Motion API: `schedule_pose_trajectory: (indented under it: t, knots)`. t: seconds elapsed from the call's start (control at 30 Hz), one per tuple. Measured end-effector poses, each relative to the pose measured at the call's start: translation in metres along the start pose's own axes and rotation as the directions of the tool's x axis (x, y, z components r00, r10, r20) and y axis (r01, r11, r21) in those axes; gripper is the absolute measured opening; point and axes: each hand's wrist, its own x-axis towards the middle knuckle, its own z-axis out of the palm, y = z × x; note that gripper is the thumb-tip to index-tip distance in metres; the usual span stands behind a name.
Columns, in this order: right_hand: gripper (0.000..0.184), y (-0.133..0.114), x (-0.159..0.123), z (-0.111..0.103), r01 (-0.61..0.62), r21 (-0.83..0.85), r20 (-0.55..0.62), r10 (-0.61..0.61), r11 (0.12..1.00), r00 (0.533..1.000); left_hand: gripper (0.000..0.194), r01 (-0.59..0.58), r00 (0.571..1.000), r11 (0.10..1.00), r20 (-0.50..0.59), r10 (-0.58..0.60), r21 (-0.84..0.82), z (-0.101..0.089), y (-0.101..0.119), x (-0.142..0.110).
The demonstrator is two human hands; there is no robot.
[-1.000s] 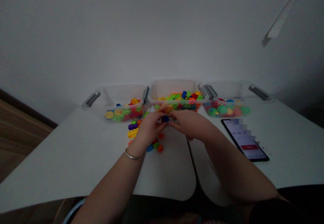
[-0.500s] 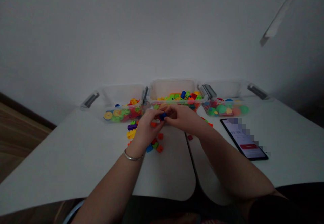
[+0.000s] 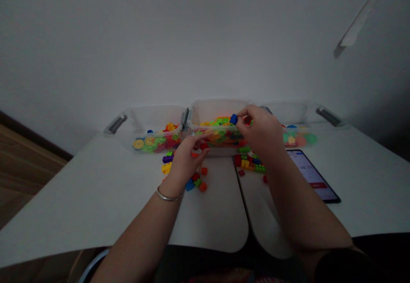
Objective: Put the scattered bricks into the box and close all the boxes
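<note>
Right hand point(image 3: 262, 131) nearer, fingertips at right side of small blue plastic block point(image 3: 233, 119), can't tell if gripped; block at clear plastic bin point(image 3: 209, 109). Left hand point(image 3: 185, 157) pinches red plastic block point(image 3: 204, 146).

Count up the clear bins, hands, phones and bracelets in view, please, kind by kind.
Clear bins: 3
Hands: 2
Phone: 1
Bracelet: 1
Total: 7
The blocks are left out: many overlap or are hidden, so I can't count them reliably.
</note>
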Motion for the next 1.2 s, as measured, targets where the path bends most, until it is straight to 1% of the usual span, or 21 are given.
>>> schedule_pose_trajectory:
  t: [0.07, 0.1, 0.2, 0.3, 0.37, 0.43, 0.53, 0.6, 0.67, 0.73, 0.8, 0.87, 0.93, 0.97, 1.03, 1.1, 1.13, 1.2]
  knots:
    - [0.017, 0.008, 0.003, 0.008, -0.040, -0.049, -0.068, 0.036, 0.998, 0.997, 0.027, -0.027, 1.000, 0.999, 0.005, 0.027, 0.040, -0.001, -0.004, 0.001]
    - [0.017, 0.011, 0.004, 0.012, -0.058, -0.077, -0.068, 0.053, 0.995, 0.996, 0.024, -0.045, 0.999, 0.998, 0.007, 0.045, 0.047, -0.001, -0.005, 0.002]
    - [0.016, 0.015, 0.007, 0.018, -0.093, -0.156, 0.030, 0.099, 0.983, 0.995, 0.020, -0.076, 0.997, 0.996, 0.034, 0.075, 0.040, 0.000, -0.006, 0.002]
    - [0.017, 0.015, 0.009, 0.017, -0.105, -0.206, 0.129, 0.133, 0.973, 0.983, 0.016, -0.076, 0.993, 0.997, 0.088, 0.074, 0.022, 0.002, -0.003, 0.002]
    - [0.020, 0.013, 0.010, 0.014, -0.065, -0.239, 0.207, 0.116, 0.969, 0.971, 0.015, -0.070, 0.991, 0.997, 0.114, 0.068, 0.013, 0.003, -0.002, 0.001]
    - [0.024, 0.012, 0.011, 0.012, 0.003, -0.268, 0.284, 0.076, 0.963, 0.956, 0.016, -0.055, 0.990, 0.998, 0.130, 0.054, 0.010, 0.003, -0.001, 0.001]
    - [0.030, 0.011, 0.012, 0.009, 0.063, -0.287, 0.340, 0.041, 0.956, 0.939, 0.016, -0.027, 0.988, 1.000, 0.154, 0.025, 0.007, 0.002, 0.000, 0.000]
    - [0.030, 0.010, 0.011, 0.007, 0.057, -0.280, 0.344, 0.044, 0.958, 0.938, 0.016, -0.017, 0.986, 1.000, 0.168, 0.018, -0.007, 0.002, -0.001, 0.000]
    - [0.028, 0.010, 0.010, 0.006, 0.046, -0.249, 0.324, 0.039, 0.967, 0.945, 0.016, -0.002, 0.985, 0.999, 0.175, 0.008, -0.035, 0.003, -0.001, 0.000]
    - [0.023, 0.009, 0.008, 0.003, 0.044, -0.197, 0.263, 0.010, 0.979, 0.965, 0.016, 0.045, 0.986, 0.995, 0.162, -0.030, -0.089, 0.004, -0.002, 0.000]
    - [0.020, 0.008, 0.006, 0.000, 0.053, -0.139, 0.163, -0.030, 0.989, 0.986, 0.018, 0.135, 0.985, 0.974, 0.132, -0.112, -0.182, 0.007, -0.003, 0.000]
    - [0.019, 0.005, 0.003, -0.005, 0.075, -0.073, 0.064, -0.071, 0.994, 0.995, 0.022, 0.252, 0.967, 0.911, 0.117, -0.225, -0.326, 0.009, -0.003, 0.001]
    - [0.017, 0.000, 0.001, -0.008, 0.118, 0.012, 0.013, -0.118, 0.993, 0.993, 0.027, 0.359, 0.932, 0.795, 0.138, -0.336, -0.488, 0.010, -0.003, 0.002]
    - [0.017, -0.002, -0.001, -0.009, 0.147, 0.064, 0.013, -0.148, 0.987, 0.989, 0.030, 0.400, 0.911, 0.723, 0.155, -0.383, -0.563, 0.011, -0.003, 0.002]
    - [0.016, -0.009, -0.004, -0.009, 0.198, 0.176, 0.054, -0.210, 0.964, 0.976, 0.037, 0.443, 0.873, 0.581, 0.182, -0.452, -0.683, 0.011, -0.002, 0.003]
    - [0.016, -0.015, -0.007, -0.006, 0.212, 0.288, 0.140, -0.260, 0.934, 0.955, 0.044, 0.451, 0.850, 0.461, 0.209, -0.484, -0.765, 0.012, -0.001, 0.004]
    - [0.017, -0.019, -0.008, -0.004, 0.209, 0.339, 0.196, -0.286, 0.917, 0.938, 0.048, 0.449, 0.843, 0.409, 0.224, -0.489, -0.794, 0.012, 0.000, 0.004]
    - [0.021, -0.025, -0.012, 0.001, 0.211, 0.426, 0.301, -0.358, 0.880, 0.884, 0.054, 0.439, 0.837, 0.330, 0.246, -0.490, -0.836, 0.012, 0.002, 0.005]
